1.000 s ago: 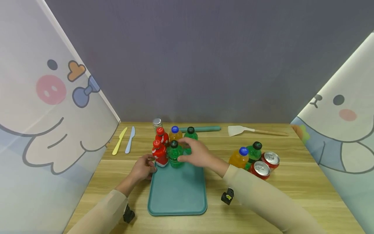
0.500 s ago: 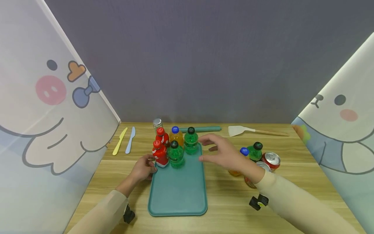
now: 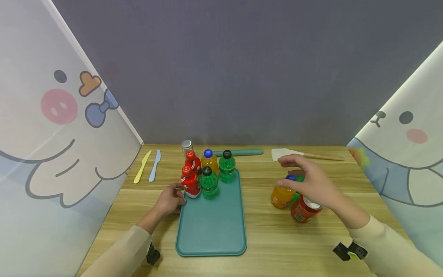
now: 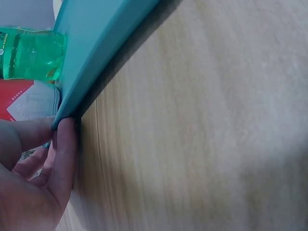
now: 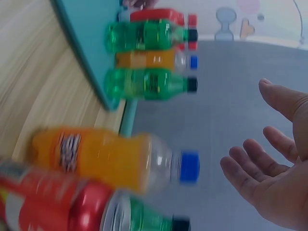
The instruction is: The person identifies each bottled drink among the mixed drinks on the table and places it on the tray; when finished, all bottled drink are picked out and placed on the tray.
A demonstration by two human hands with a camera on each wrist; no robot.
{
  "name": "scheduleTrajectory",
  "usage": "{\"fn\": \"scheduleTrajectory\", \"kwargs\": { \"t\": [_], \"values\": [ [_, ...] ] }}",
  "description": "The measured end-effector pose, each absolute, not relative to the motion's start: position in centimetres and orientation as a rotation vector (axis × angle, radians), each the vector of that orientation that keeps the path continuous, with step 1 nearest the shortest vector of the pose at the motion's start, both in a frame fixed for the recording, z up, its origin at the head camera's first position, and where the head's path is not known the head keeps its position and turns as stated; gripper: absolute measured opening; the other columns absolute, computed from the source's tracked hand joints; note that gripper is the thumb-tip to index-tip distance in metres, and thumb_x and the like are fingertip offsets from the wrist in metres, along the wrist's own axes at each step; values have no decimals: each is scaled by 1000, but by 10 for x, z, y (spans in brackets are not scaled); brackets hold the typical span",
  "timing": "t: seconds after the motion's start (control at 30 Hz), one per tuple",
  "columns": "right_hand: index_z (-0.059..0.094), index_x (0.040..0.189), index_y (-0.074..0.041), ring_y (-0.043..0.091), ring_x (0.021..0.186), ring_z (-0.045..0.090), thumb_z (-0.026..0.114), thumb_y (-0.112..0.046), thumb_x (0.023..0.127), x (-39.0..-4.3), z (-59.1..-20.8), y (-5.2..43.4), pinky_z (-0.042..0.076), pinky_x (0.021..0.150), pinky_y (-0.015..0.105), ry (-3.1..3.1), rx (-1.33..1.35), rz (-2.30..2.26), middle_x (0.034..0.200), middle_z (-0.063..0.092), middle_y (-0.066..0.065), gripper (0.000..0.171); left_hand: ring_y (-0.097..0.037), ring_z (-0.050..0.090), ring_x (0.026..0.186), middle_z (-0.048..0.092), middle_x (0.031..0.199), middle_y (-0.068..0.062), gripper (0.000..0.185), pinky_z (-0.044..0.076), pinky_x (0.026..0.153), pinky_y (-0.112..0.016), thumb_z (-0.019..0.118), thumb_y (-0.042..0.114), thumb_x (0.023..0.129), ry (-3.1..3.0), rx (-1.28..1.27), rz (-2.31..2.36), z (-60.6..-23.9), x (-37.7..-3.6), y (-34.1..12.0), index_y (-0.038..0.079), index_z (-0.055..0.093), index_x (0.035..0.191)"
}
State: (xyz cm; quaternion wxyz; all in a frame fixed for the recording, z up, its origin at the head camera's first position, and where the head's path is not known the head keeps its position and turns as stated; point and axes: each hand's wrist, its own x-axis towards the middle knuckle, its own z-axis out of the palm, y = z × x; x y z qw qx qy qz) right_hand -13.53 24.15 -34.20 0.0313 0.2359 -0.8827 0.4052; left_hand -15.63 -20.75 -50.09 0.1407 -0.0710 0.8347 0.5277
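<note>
My left hand (image 3: 169, 200) pinches the left rim of a teal tray (image 3: 211, 231) between thumb and fingers. At the tray's far end stand a red bottle (image 3: 190, 184), a second red bottle (image 3: 195, 164), an orange soda bottle (image 3: 210, 165), and two green bottles (image 3: 209, 186), all upright. My right hand (image 3: 309, 184) hovers, fingers spread and holding nothing, above another orange soda bottle (image 3: 279, 197) with a blue cap. Beside that bottle are a red soda can (image 3: 302, 211) and a green bottle (image 5: 149, 216), which the hand partly hides in the head view.
A yellow knife (image 3: 142, 167) and a blue knife (image 3: 155, 165) lie at the left. Along the back are a glass jar (image 3: 187, 145), a teal roller (image 3: 247, 152) and a spatula (image 3: 323, 157). Walls border the table at the back and sides.
My right hand has let go of the green bottle on the tray's far right corner and moved right to above the other drinks. The left hand stays at the tray rim.
</note>
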Motion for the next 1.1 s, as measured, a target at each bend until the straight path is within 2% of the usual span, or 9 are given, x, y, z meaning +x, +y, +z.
{"fn": "scheduleTrajectory", "kwargs": {
  "t": [0.13,0.4,0.5,0.6,0.67,0.87,0.93,1.03,1.1],
  "values": [
    [58,138,-9,-9,112,55,81,-16,89,-132,-340,264,52,93,12,-2725,622,1225,133,62,11,54,-22,58,73,54,97,-14,53,61,55,-39,68,-9,87,2414,-199,1520,-500,-156,-207,-4,51,137],
    [56,140,-5,-14,111,49,82,-11,88,-131,-347,303,42,91,-1,-2730,511,1166,134,60,16,59,-22,59,75,55,97,-14,52,61,55,-38,67,-9,88,2426,-208,1513,-501,-157,-207,-2,51,137],
    [55,140,-4,-1,115,55,82,-16,89,-133,-351,314,43,90,0,-2772,460,1129,135,59,17,59,-23,59,75,55,97,-14,52,62,56,-39,67,-9,88,2428,-207,1509,-502,-157,-208,-2,51,137],
    [54,140,-2,25,120,58,82,-22,89,-137,-354,322,51,94,12,-2814,425,1096,135,59,19,60,-23,58,76,55,97,-14,52,62,56,-39,67,-9,88,2425,-215,1516,-503,-157,-208,-2,52,137],
    [55,138,-1,41,120,57,82,-24,89,-140,-357,325,51,94,11,-2830,418,1076,134,60,20,60,-23,58,76,55,98,-14,52,62,56,-39,67,-9,88,2423,-217,1517,-503,-157,-208,-2,51,137],
    [60,131,-2,44,118,61,81,-28,90,-149,-368,333,38,90,-1,-2878,435,1027,130,65,20,52,-23,59,77,55,98,-14,53,61,56,-39,67,-8,89,2407,-209,1521,-501,-156,-207,-1,50,139],
    [62,130,-2,43,117,63,80,-29,91,-151,-371,333,46,92,7,-2903,439,1002,128,67,19,50,-23,59,77,55,98,-14,53,61,56,-39,67,-8,89,2409,-201,1518,-499,-155,-206,-2,50,139],
    [63,129,-1,42,115,65,79,-29,91,-154,-375,332,56,99,35,-2936,451,995,124,69,18,49,-23,59,77,55,98,-14,52,61,56,-39,67,-8,90,2416,-201,1509,-498,-155,-206,-2,50,139],
    [62,130,0,42,114,65,79,-29,92,-156,-377,330,54,99,54,-2957,458,997,123,69,19,50,-23,59,77,55,98,-14,52,61,56,-39,67,-8,89,2421,-210,1505,-499,-155,-206,-2,51,138]
  ]
}}
